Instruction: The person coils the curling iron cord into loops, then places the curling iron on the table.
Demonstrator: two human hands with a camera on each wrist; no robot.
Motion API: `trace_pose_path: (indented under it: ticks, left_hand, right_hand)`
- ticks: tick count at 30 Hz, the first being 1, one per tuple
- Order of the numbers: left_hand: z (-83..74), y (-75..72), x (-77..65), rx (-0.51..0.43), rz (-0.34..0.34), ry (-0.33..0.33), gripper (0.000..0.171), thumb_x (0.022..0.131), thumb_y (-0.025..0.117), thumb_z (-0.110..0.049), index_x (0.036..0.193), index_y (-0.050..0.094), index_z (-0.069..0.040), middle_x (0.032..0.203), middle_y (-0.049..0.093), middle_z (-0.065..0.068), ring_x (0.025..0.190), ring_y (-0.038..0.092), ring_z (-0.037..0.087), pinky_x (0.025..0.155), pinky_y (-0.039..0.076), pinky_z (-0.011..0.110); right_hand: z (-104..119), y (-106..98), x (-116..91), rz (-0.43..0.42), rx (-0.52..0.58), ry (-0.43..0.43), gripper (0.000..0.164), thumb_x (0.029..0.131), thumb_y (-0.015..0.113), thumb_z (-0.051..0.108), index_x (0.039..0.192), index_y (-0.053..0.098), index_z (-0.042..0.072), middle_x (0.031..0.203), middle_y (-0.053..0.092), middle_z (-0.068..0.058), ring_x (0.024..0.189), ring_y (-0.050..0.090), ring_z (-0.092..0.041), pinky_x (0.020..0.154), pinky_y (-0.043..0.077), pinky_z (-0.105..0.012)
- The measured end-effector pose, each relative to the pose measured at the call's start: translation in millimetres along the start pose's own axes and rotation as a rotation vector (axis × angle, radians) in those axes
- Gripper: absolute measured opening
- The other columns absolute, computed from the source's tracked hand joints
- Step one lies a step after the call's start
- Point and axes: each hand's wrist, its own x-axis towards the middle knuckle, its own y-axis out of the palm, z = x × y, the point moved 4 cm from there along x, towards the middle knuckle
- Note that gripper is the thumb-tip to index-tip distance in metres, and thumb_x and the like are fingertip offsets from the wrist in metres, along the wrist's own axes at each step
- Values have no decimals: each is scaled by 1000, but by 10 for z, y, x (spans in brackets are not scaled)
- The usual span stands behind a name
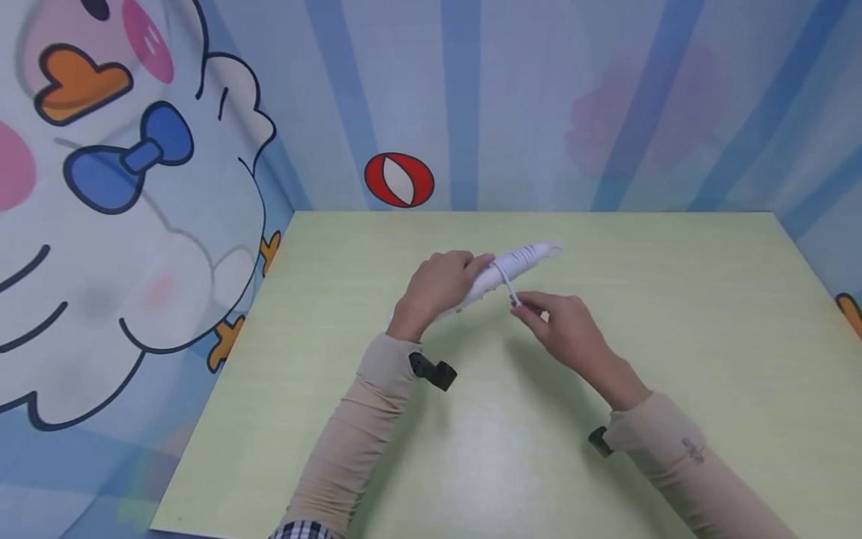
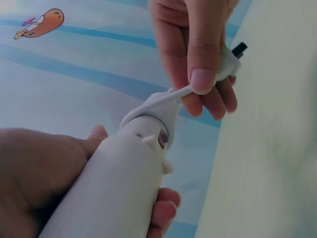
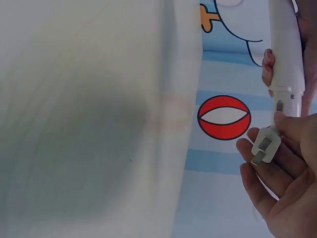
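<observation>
A long white wand-shaped electric appliance (image 1: 486,280) is held above the table, tilted up towards the right. My left hand (image 1: 441,283) grips its thick body from above. White power cord (image 1: 506,283) is wound in several turns round the far, narrower end. My right hand (image 1: 562,326) pinches the cord's loose end between thumb and fingers. In the right wrist view the plug (image 3: 267,145) with its flat metal prongs lies against those fingers. A small dark oval switch (image 2: 163,139) shows near the wound end in the left wrist view. The exact kind of appliance is unclear.
Below the hands is a pale green table (image 1: 707,322). A wall covering with blue stripes (image 1: 461,105) and a red ball picture (image 1: 399,180) stands behind it. Dark wrist cameras (image 1: 434,371) sit on both sleeves.
</observation>
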Motion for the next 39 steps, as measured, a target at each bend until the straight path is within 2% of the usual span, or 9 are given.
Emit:
trace_pose_path:
  ticks: [4, 10, 13, 17, 21, 23, 30, 34, 39]
  left_hand:
    - [10, 20, -9, -71, 45, 3, 44, 93, 37, -55, 103, 58, -17, 79, 58, 2, 64, 57, 16, 53, 46, 29]
    - [31, 70, -11, -170, 122, 21, 46, 92, 38, -56, 114, 56, -20, 85, 57, 1, 69, 59, 17, 57, 49, 31]
    - [43, 99, -12, -205, 159, 55, 45, 92, 38, -57, 112, 57, -21, 85, 57, 1, 69, 60, 17, 58, 50, 31]
    - [46, 124, -20, -222, 191, 135, 43, 92, 37, -57, 106, 58, -22, 83, 58, 2, 66, 60, 18, 57, 50, 32]
    - [51, 153, -26, -225, 229, 217, 41, 93, 37, -55, 106, 59, -22, 83, 58, 2, 66, 60, 18, 57, 50, 32]
    - [58, 175, -32, -231, 251, 242, 39, 93, 38, -53, 109, 58, -23, 85, 58, 1, 68, 60, 17, 58, 51, 31]
    - [80, 252, -37, -267, 301, 343, 32, 93, 42, -51, 101, 58, -24, 84, 58, 1, 68, 60, 19, 56, 52, 31]
    - [64, 276, -75, -270, 322, 407, 28, 93, 44, -48, 99, 57, -24, 83, 57, 1, 70, 59, 17, 56, 52, 30]
    - [18, 291, -144, -179, 304, 512, 28, 89, 51, -51, 97, 54, -23, 79, 58, -5, 69, 57, 11, 58, 49, 26]
  right_hand:
    - [-99, 72, -7, -9, 113, 44, 26, 89, 61, 25, 109, 67, 9, 100, 69, -3, 84, 66, -16, 63, 49, -30]
    - [-262, 172, -16, 64, 395, 154, 34, 88, 60, 33, 114, 65, 11, 109, 67, -1, 100, 63, -13, 80, 50, -30]
    - [-317, 208, -18, 101, 482, 179, 34, 88, 61, 31, 115, 64, 11, 110, 66, -2, 103, 61, -12, 83, 49, -28]
    - [-275, 186, -17, 113, 525, 188, 29, 88, 62, 22, 112, 65, 6, 108, 67, -8, 102, 62, -15, 84, 49, -31]
    - [-154, 113, -5, 95, 475, 163, 26, 86, 65, 14, 108, 65, 2, 107, 66, -11, 101, 62, -17, 84, 49, -36]
    - [-134, 91, 6, 82, 449, 146, 26, 83, 68, 12, 107, 65, 3, 107, 66, -10, 100, 61, -14, 84, 49, -35]
    - [-113, 15, 36, 16, 390, -31, 30, 74, 75, 4, 102, 64, 4, 100, 68, -9, 94, 60, 1, 80, 48, -22]
    - [-154, 30, 0, 17, 311, -110, 27, 74, 75, 3, 99, 66, 3, 96, 69, -10, 92, 62, -4, 78, 48, -21]
    - [-287, 89, -43, 85, 205, -129, 24, 77, 72, 4, 100, 64, 3, 95, 68, -7, 92, 63, -17, 79, 50, -33]
